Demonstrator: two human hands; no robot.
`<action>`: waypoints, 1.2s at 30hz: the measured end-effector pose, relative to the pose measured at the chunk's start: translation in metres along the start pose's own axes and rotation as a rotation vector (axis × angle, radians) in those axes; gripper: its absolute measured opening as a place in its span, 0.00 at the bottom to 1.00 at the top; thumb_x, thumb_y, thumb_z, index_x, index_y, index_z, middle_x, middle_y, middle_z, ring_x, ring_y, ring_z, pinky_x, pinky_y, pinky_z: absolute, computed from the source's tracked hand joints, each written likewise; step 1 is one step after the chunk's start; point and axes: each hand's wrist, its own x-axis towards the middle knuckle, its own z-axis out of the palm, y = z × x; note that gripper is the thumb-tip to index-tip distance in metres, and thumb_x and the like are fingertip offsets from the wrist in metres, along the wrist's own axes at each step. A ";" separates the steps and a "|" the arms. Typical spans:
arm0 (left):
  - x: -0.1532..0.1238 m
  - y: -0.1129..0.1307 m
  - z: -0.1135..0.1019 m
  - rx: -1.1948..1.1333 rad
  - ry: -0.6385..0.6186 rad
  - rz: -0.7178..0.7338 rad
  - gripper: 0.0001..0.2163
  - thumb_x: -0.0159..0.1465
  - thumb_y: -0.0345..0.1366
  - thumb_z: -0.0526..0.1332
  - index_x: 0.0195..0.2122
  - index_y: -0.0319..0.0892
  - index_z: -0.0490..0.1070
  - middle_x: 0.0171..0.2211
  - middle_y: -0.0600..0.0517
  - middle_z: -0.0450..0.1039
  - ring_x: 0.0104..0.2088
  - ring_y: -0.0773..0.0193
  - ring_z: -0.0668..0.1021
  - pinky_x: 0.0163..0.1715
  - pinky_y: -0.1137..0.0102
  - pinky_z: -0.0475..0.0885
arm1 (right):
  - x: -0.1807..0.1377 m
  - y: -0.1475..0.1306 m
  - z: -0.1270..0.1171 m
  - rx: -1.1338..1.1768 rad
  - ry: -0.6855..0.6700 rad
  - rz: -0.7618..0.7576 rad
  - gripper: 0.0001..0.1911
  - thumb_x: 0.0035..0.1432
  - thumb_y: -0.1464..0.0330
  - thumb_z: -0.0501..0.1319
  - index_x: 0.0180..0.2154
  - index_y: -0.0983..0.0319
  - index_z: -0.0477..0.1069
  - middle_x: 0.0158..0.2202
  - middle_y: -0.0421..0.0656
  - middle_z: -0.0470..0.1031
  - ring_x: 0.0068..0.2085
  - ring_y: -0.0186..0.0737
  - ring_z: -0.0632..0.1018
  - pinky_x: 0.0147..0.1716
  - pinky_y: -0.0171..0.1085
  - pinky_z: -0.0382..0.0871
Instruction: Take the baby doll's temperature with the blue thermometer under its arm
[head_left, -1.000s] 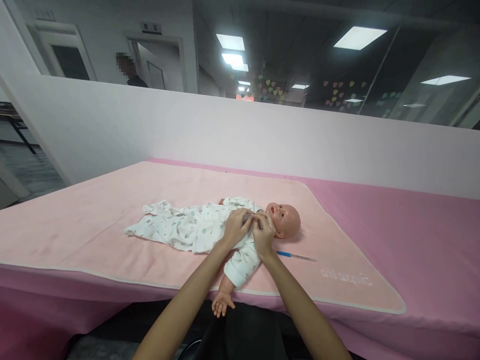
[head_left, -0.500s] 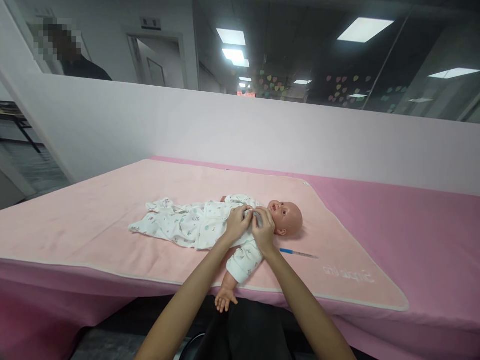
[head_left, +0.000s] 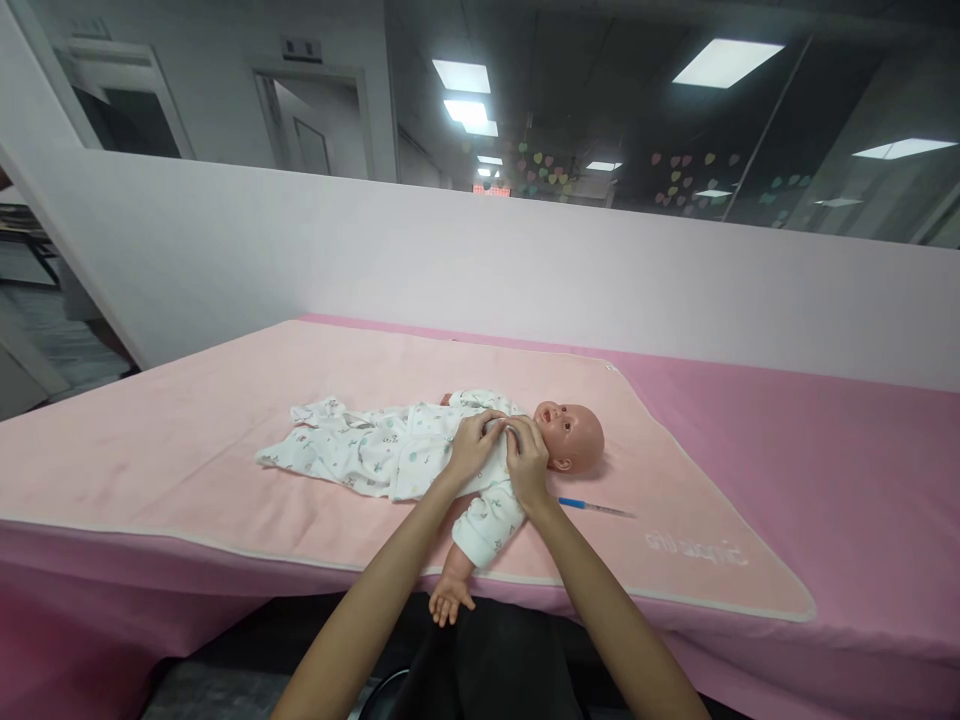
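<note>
A baby doll [head_left: 570, 437] lies on its back with its head to the right, dressed in a white printed baby shirt [head_left: 420, 455] and matching bottoms. My left hand [head_left: 474, 442] rests on the doll's upper chest, its fingers bent and pinched together at the shirt's collar. Right against it, just below the doll's chin, my right hand [head_left: 526, 450] has its fingers curled onto the same piece of cloth. The fingertips almost meet, and they hide the fastening there. One doll arm [head_left: 450, 590] hangs over the near edge, between my forearms.
Beside my right wrist lies a slim stick with a blue end [head_left: 574, 502]. Under the doll is a pale pink mat [head_left: 187, 430], spread over a darker pink cover [head_left: 840, 470]. A white partition [head_left: 450, 255] with glass above stands behind the table.
Both hands stay at the collar with only slight finger shifts. The person behind the glass at the upper left has gone from there. The doll has not moved.
</note>
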 end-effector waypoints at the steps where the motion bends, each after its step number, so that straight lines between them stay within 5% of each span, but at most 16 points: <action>1: 0.000 0.000 -0.001 -0.010 -0.003 0.004 0.12 0.62 0.37 0.50 0.39 0.44 0.71 0.37 0.53 0.74 0.36 0.64 0.75 0.39 0.71 0.68 | 0.000 0.002 0.000 -0.009 -0.005 -0.010 0.12 0.60 0.73 0.49 0.39 0.60 0.69 0.39 0.45 0.71 0.43 0.38 0.72 0.45 0.42 0.68; 16: -0.002 0.001 0.002 0.200 0.000 -0.031 0.10 0.59 0.31 0.50 0.37 0.42 0.69 0.34 0.52 0.74 0.36 0.63 0.73 0.41 0.68 0.65 | 0.003 -0.003 -0.001 0.033 -0.015 0.002 0.11 0.57 0.75 0.50 0.38 0.61 0.68 0.38 0.45 0.71 0.42 0.38 0.71 0.44 0.41 0.69; 26: 0.001 0.003 -0.005 -0.071 -0.035 -0.019 0.11 0.60 0.35 0.50 0.39 0.44 0.71 0.36 0.53 0.74 0.36 0.64 0.74 0.38 0.71 0.67 | -0.002 0.008 0.001 -0.063 -0.046 -0.092 0.13 0.60 0.75 0.48 0.41 0.60 0.68 0.40 0.45 0.69 0.43 0.38 0.71 0.46 0.41 0.68; 32: 0.000 0.003 -0.005 -0.059 -0.027 -0.071 0.12 0.58 0.33 0.52 0.39 0.43 0.71 0.37 0.52 0.74 0.37 0.63 0.74 0.38 0.71 0.67 | -0.002 0.012 -0.002 -0.141 -0.113 -0.204 0.15 0.59 0.77 0.47 0.43 0.61 0.68 0.42 0.48 0.68 0.45 0.40 0.70 0.45 0.41 0.69; 36: 0.001 -0.001 -0.002 -0.033 -0.017 -0.104 0.13 0.56 0.31 0.52 0.39 0.43 0.72 0.36 0.53 0.75 0.35 0.64 0.75 0.38 0.71 0.68 | 0.000 0.006 -0.003 -0.050 -0.084 -0.151 0.14 0.57 0.77 0.49 0.40 0.60 0.69 0.41 0.47 0.67 0.45 0.39 0.70 0.45 0.40 0.69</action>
